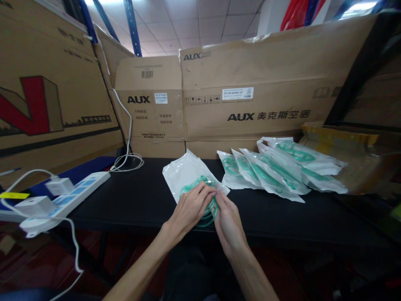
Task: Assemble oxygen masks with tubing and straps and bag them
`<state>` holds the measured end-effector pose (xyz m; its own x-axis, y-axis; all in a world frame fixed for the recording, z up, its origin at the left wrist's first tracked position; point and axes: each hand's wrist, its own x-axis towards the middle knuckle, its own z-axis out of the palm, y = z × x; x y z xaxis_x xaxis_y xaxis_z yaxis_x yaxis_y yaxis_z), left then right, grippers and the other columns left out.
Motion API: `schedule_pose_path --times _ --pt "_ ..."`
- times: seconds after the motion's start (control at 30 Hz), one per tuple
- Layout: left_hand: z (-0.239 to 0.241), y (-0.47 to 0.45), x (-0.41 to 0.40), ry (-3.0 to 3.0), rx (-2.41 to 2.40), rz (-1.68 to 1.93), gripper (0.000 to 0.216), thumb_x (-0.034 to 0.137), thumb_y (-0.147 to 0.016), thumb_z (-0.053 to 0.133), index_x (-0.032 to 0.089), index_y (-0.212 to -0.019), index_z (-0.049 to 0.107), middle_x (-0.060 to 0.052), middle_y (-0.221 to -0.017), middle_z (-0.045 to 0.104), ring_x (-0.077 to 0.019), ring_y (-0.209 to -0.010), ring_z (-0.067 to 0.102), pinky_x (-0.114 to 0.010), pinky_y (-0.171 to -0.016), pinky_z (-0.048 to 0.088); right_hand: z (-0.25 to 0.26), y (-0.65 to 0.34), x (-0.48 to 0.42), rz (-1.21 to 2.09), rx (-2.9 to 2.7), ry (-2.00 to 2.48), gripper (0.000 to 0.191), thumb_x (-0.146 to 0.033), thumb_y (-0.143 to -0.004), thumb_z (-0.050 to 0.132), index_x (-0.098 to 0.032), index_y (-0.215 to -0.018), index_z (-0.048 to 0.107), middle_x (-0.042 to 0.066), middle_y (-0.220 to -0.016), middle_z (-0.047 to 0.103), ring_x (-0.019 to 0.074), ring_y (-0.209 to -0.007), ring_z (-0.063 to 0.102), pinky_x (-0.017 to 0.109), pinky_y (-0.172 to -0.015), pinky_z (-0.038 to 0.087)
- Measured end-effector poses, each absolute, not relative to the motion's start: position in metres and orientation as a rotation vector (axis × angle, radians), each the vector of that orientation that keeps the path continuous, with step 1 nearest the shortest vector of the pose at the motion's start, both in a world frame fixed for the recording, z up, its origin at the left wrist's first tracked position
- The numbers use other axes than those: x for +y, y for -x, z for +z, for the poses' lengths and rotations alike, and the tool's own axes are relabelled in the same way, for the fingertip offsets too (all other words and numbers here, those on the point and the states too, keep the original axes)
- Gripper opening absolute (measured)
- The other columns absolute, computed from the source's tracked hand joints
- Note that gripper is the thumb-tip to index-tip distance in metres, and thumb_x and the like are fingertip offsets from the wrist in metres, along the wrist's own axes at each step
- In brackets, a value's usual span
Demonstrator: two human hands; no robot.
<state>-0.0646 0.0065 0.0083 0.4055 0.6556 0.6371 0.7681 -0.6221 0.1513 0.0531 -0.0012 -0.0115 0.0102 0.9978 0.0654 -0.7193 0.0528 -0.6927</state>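
Coiled green tubing (pixel 206 217) is gathered between my hands at the table's front edge. My left hand (pixel 194 204) is closed over the coil from the left, its fingers bent toward the right hand. From the other side, my right hand (pixel 228 219) pinches the same coil near its top, and the fingertips of both hands meet there. Right behind them lies a white pouch (pixel 180 169) with a clear, shiny face and more green tubing showing at its lower part. Whether that tubing is inside the pouch or on top of it, I cannot tell.
Several white pouches with green tubing (pixel 266 169) lie overlapping on the right of the black table (pixel 131 200). A white power strip (pixel 78 194) with plugs and cables sits at the left. Cardboard panels (pixel 206 117) stand along the back; a taped brown package (pixel 360 167) is far right.
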Motion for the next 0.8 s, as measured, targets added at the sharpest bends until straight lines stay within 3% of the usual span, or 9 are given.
schedule_pose_path --times 0.23,0.43,0.53,0.63,0.8 --pt "0.011 0.068 0.006 2.413 -1.371 -0.974 0.027 0.030 -0.108 0.037 0.020 -0.117 0.061 -0.006 -0.107 0.065 -0.0189 -0.091 0.070 -0.031 -0.077 0.058 -0.006 -0.054 0.002 1.568 -0.654 0.528 0.029 -0.039 -0.073 0.082 -0.017 -0.092 0.079 0.011 -0.107 0.079 0.0290 -0.116 0.068 0.045 -0.105 0.051" --pt "0.012 0.063 0.005 2.374 -1.473 -0.991 0.023 0.028 -0.107 0.041 0.022 -0.118 0.060 -0.003 -0.107 0.064 -0.0178 -0.091 0.070 -0.028 -0.076 0.057 -0.009 -0.087 -0.027 1.682 -0.810 0.697 0.043 -0.033 -0.073 0.088 -0.020 -0.112 0.078 0.009 -0.114 0.077 0.0224 -0.107 0.071 0.036 -0.096 0.056" --pt "0.012 0.061 0.004 2.368 -1.479 -1.020 0.023 0.028 -0.108 0.041 0.022 -0.118 0.060 -0.003 -0.107 0.065 -0.0173 -0.091 0.071 -0.027 -0.077 0.057 -0.007 -0.096 -0.034 1.596 -0.902 0.859 0.046 -0.035 -0.066 0.092 -0.013 -0.104 0.080 0.009 -0.090 0.080 0.0208 -0.082 0.074 0.033 -0.078 0.060" --pt "0.014 0.061 0.002 2.414 -1.419 -0.958 0.024 0.030 -0.108 0.041 0.022 -0.118 0.060 -0.004 -0.110 0.066 -0.0175 -0.090 0.071 -0.027 -0.074 0.057 -0.004 -0.096 -0.030 1.499 -0.989 0.943 0.048 -0.041 -0.059 0.094 -0.009 -0.093 0.082 0.005 -0.064 0.073 0.0161 -0.056 0.065 0.028 -0.056 0.055" --pt "0.015 0.062 -0.003 2.394 -1.316 -0.851 0.026 0.032 -0.108 0.040 0.023 -0.115 0.063 -0.003 -0.105 0.069 -0.0166 -0.085 0.072 -0.024 -0.066 0.054 -0.004 -0.092 -0.020 1.288 -1.115 1.002 0.051 -0.051 -0.060 0.089 -0.010 -0.087 0.082 0.005 -0.056 0.070 0.0130 -0.045 0.057 0.023 -0.041 0.042"
